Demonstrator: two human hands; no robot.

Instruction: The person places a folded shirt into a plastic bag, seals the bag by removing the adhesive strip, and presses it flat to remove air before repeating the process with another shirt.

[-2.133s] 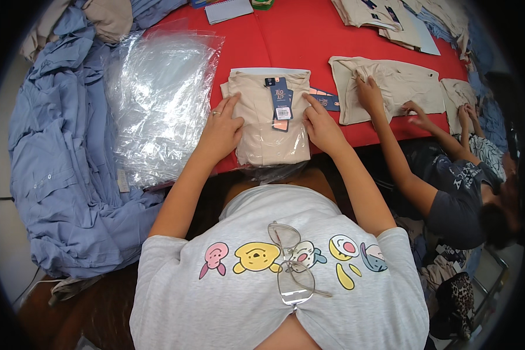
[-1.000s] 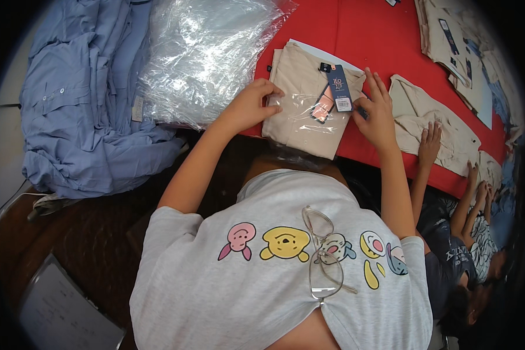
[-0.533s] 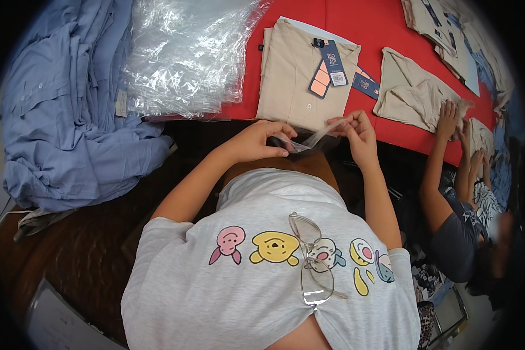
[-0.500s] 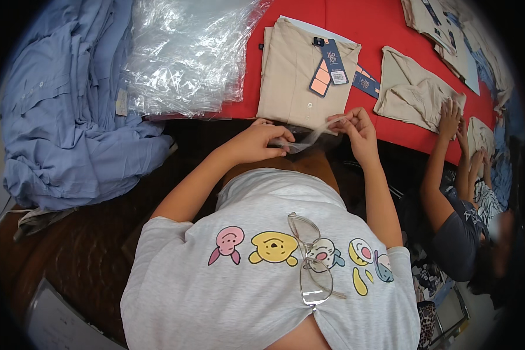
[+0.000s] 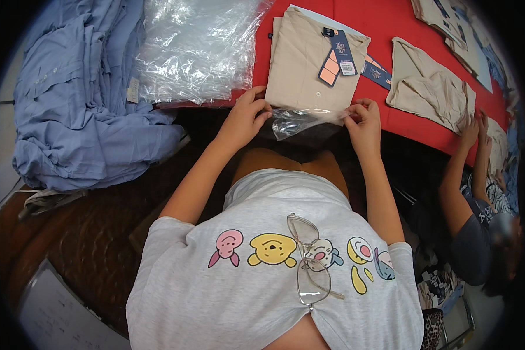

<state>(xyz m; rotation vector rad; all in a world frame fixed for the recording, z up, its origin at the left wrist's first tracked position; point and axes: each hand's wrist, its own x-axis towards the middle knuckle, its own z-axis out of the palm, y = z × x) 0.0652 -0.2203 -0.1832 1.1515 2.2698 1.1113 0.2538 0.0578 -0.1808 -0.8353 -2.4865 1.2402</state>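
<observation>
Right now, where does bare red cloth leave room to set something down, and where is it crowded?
The widest bare red cloth lies between the folded beige shirt, the upper-right beige pile and the rumpled beige garment. A thin strip separates shirt from clear plastic bags. Crowded: the shirt's near edge, with left hand, right hand and clear film.

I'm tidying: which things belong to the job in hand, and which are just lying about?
Likely the job:
- clear bag, pinched by right hand
- folded beige garment
- stacked clear bags

Likely lying about:
- blue garments
- white panel, lower left
</observation>
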